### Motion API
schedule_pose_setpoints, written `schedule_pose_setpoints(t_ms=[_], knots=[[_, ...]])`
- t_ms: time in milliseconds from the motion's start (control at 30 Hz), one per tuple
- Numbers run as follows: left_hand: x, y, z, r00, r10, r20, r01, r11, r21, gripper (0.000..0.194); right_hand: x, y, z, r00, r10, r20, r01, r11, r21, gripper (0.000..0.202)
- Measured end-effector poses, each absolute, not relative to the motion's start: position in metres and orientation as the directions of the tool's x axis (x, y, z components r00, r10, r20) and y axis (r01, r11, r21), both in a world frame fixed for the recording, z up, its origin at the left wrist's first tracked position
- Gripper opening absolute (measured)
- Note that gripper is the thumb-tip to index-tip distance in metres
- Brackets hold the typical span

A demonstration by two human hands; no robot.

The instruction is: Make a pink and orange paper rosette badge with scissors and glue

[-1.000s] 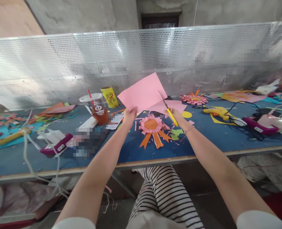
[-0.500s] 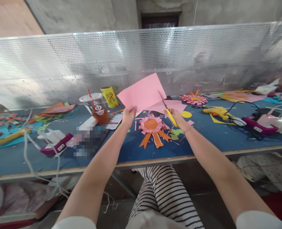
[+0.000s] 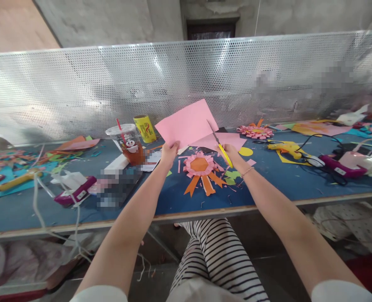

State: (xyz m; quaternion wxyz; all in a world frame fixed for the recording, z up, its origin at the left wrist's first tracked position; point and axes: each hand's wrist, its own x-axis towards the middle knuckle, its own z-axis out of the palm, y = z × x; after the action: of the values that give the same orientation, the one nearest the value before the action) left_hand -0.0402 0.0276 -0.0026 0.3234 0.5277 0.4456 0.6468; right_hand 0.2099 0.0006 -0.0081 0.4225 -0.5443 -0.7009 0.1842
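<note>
My left hand (image 3: pixel 171 152) pinches the lower left edge of a pink paper sheet (image 3: pixel 187 121), which is held up tilted above the table. In my right hand (image 3: pixel 230 154) is a pair of yellow-handled scissors (image 3: pixel 225 155); the dark blades point up and left at the sheet's right edge. Whether the blades touch the paper, I cannot tell. Below, between my hands, a paper rosette (image 3: pixel 199 163) lies on the table, with pink loops, an orange centre and orange tails. Another pink sheet (image 3: pixel 226 140) lies behind it, partly hidden.
A plastic cup with a red straw (image 3: pixel 126 144) and a yellow can-like container (image 3: pixel 145 128) stand left. Yellow glue guns lie at left (image 3: pixel 16 181) and right (image 3: pixel 288 149), near cords and purple power strips. A second rosette (image 3: pixel 255 131) and green scraps (image 3: pixel 233 176) lie on the blue table (image 3: pixel 186 207).
The pink sheet has dipped very slightly at its top. Both hands keep their hold and stay almost in place.
</note>
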Motion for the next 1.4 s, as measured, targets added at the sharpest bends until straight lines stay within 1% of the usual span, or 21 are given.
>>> schedule_pose_setpoints(t_ms=[167, 267, 333, 433, 567, 667, 800, 867, 1033, 1133, 1200, 1333, 1400], knots=[[-0.043, 0.028, -0.001, -0.186, 0.885, 0.426, 0.026, -0.429, 0.903, 0.024, 0.210, -0.003, -0.011, -0.088, 0.935, 0.344, 0.432, 0.347, -0.833, 0.049], [-0.042, 0.026, 0.000, -0.182, 0.886, 0.426, 0.061, -0.422, 0.904, 0.024, 0.210, -0.004, -0.013, -0.105, 0.941, 0.323, 0.351, 0.339, -0.873, 0.051], [-0.041, 0.024, 0.001, -0.205, 0.887, 0.415, 0.094, -0.404, 0.910, 0.023, 0.209, -0.004, -0.014, -0.104, 0.945, 0.310, 0.329, 0.327, -0.886, 0.051], [-0.040, 0.023, 0.002, -0.217, 0.882, 0.418, 0.114, -0.402, 0.909, 0.024, 0.209, -0.002, -0.016, -0.095, 0.945, 0.312, 0.356, 0.325, -0.876, 0.050], [-0.039, 0.024, 0.001, -0.200, 0.881, 0.428, 0.079, -0.421, 0.904, 0.025, 0.209, 0.004, -0.016, -0.084, 0.918, 0.388, 0.489, 0.378, -0.786, 0.051], [-0.039, 0.025, 0.001, -0.193, 0.885, 0.424, 0.064, -0.420, 0.905, 0.025, 0.207, 0.009, -0.016, -0.093, 0.906, 0.412, 0.538, 0.394, -0.745, 0.051], [-0.039, 0.025, 0.002, -0.207, 0.884, 0.419, 0.071, -0.414, 0.908, 0.024, 0.206, 0.009, -0.016, -0.059, 0.912, 0.406, 0.537, 0.372, -0.757, 0.049], [-0.039, 0.024, 0.003, -0.220, 0.885, 0.410, 0.090, -0.400, 0.912, 0.023, 0.207, 0.005, -0.014, -0.048, 0.920, 0.390, 0.503, 0.359, -0.786, 0.049], [-0.038, 0.021, 0.004, -0.219, 0.882, 0.417, 0.157, -0.390, 0.907, 0.023, 0.207, -0.010, -0.006, -0.097, 0.950, 0.297, 0.407, 0.310, -0.859, 0.050], [-0.036, 0.019, 0.004, -0.218, 0.879, 0.423, 0.189, -0.387, 0.902, 0.023, 0.206, -0.012, -0.006, -0.094, 0.957, 0.274, 0.371, 0.289, -0.883, 0.051], [-0.035, 0.018, 0.004, -0.228, 0.877, 0.424, 0.194, -0.385, 0.902, 0.022, 0.205, -0.009, -0.007, -0.085, 0.954, 0.288, 0.384, 0.298, -0.874, 0.051], [-0.033, 0.017, 0.005, -0.236, 0.877, 0.419, 0.180, -0.384, 0.905, 0.022, 0.206, -0.002, -0.010, -0.053, 0.930, 0.364, 0.502, 0.340, -0.795, 0.053], [-0.031, 0.015, 0.006, -0.240, 0.880, 0.409, 0.170, -0.377, 0.910, 0.021, 0.206, -0.001, -0.010, -0.056, 0.923, 0.381, 0.530, 0.351, -0.772, 0.054]])
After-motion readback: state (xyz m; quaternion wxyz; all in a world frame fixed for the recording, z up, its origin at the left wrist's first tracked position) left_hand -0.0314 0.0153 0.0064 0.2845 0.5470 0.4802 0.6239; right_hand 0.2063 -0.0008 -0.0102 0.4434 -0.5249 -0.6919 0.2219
